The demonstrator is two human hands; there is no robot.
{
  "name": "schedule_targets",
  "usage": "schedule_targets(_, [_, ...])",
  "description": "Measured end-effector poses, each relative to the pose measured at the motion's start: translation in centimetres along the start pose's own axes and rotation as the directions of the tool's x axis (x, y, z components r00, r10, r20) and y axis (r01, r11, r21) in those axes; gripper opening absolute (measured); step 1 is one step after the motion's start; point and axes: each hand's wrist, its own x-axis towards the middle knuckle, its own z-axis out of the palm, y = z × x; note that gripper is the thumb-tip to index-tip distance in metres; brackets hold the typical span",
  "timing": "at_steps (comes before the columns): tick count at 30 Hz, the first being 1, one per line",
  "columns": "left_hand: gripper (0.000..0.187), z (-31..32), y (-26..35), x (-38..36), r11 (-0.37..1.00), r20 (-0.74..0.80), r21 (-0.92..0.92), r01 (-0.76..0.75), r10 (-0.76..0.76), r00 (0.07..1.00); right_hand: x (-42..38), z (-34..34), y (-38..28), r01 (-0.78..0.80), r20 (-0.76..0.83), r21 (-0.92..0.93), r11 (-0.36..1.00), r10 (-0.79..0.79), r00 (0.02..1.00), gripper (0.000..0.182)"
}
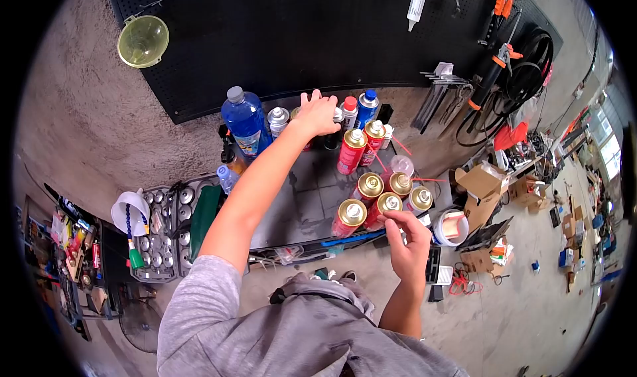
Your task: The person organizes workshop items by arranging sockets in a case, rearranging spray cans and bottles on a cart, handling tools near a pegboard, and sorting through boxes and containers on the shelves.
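My left hand [318, 115] stretches over the back row of spray cans, its fingers apart, right beside a dark can [332, 139]. Left of it stand a silver-topped can [279, 119] and a large jug of blue liquid [247, 123]. To its right are a red-capped can [349, 109] and a blue-capped can [367, 109]. My right hand [407, 244] is near the front edge, fingers loosely bent and apart, fingertips at the rim of a red spray can [377, 219]. Several matching red cans with gold tops [349, 219] cluster around it, and two more [352, 152] stand farther back.
The cans stand on a dark workbench top [298, 211]. A small bottle [227, 178] and an open socket case [159, 234] are at the left. A white bucket [451, 227] stands right of the bench. Behind rises a black pegboard [279, 38] with hanging tools; boxes [481, 184] lie at right.
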Motion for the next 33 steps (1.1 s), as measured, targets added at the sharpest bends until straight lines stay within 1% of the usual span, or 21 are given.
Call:
schedule_targets(2, [0.069,0.5,-0.3,0.6,1.0,0.024,0.01,0.018,-0.019,1.0,0.6,-1.4,0.2,-0.054,0.061,0.108,0.993,0.047,0.997,0.018])
schedule_targets(5, [0.066,-0.9,0.2,0.6,0.999,0.08,0.003,0.051,-0.051,0.995,2.3,-2.9,0.5,-0.043,0.081,0.111,0.993,0.034,0.996,0.018])
schedule_targets(6, [0.067,-0.9,0.2,1.0,0.998,0.108,0.013,0.058,-0.059,0.992,2.8,-3.5,0.9,-0.037,0.093,0.102,0.994,0.027,0.995,0.019])
schedule_targets(10, [0.069,-0.6,0.5,1.4,0.993,0.117,0.053,0.102,-0.108,0.987,4.1,-4.5,1.5,-0.004,0.126,0.123,0.992,-0.011,0.992,0.019])
schedule_targets(12, [0.075,-0.6,0.4,1.5,0.979,0.075,0.134,0.151,-0.162,0.984,4.2,-4.5,1.5,-0.009,0.117,0.137,0.991,-0.007,0.993,0.017])
schedule_targets(13, [0.075,-0.7,0.3,1.5,0.978,0.078,0.137,0.156,-0.168,0.983,4.2,-4.4,1.5,-0.007,0.095,0.144,0.989,-0.006,0.995,0.015])
schedule_targets(16, [0.081,-1.0,0.1,2.0,0.958,0.09,0.142,0.249,-0.263,0.961,4.0,-4.7,1.2,0.015,0.119,0.13,0.991,-0.031,0.992,0.015])
schedule_targets(19, [0.081,-1.2,0.1,2.3,0.958,0.08,0.151,0.246,-0.26,0.962,3.7,-4.9,1.1,0.055,0.11,0.113,0.992,-0.068,0.992,0.015])
schedule_targets(21, [0.079,-1.1,-0.1,2.2,0.961,0.067,0.174,0.216,-0.23,0.971,3.4,-5.2,1.0,0.048,0.104,0.097,0.994,-0.059,0.993,0.015])
schedule_targets(23, [0.074,-1.1,-0.7,2.1,0.967,0.013,0.207,0.147,-0.153,0.988,3.1,-5.4,0.9,0.043,0.093,0.081,0.996,-0.05,0.994,0.016])
schedule_targets(24, [0.067,-1.0,-0.9,2.0,0.97,-0.014,0.216,0.113,-0.113,0.993,3.0,-5.3,1.0,0.041,0.087,0.081,0.996,-0.048,0.995,0.016])
schedule_targets(25, [0.067,-1.0,-1.2,2.0,0.97,-0.015,0.216,0.107,-0.106,0.994,2.9,-5.3,1.0,0.038,0.082,0.083,0.996,-0.045,0.996,0.016])
schedule_targets(27, [0.062,-1.0,-1.8,1.9,0.982,-0.013,0.186,0.038,-0.037,0.999,2.8,-5.1,0.9,0.026,0.07,0.083,0.996,-0.032,0.997,0.016])
schedule_targets(29, [0.062,-1.1,-2.0,2.0,0.983,-0.003,0.183,0.034,-0.034,0.999,2.6,-4.9,0.9,0.014,0.061,0.084,0.996,-0.019,0.998,0.016])
schedule_targets(31, [0.061,-1.1,-2.2,2.1,0.984,0.018,0.174,0.028,-0.032,0.999,2.4,-4.9,1.0,0.005,0.12,0.057,0.998,-0.012,0.993,0.018])
schedule_targets(33, [0.061,-1.2,-2.5,2.1,0.987,0.044,0.157,0.029,-0.036,0.998,2.3,-4.5,1.1,0.006,0.117,0.061,0.998,-0.013,0.993,0.018])
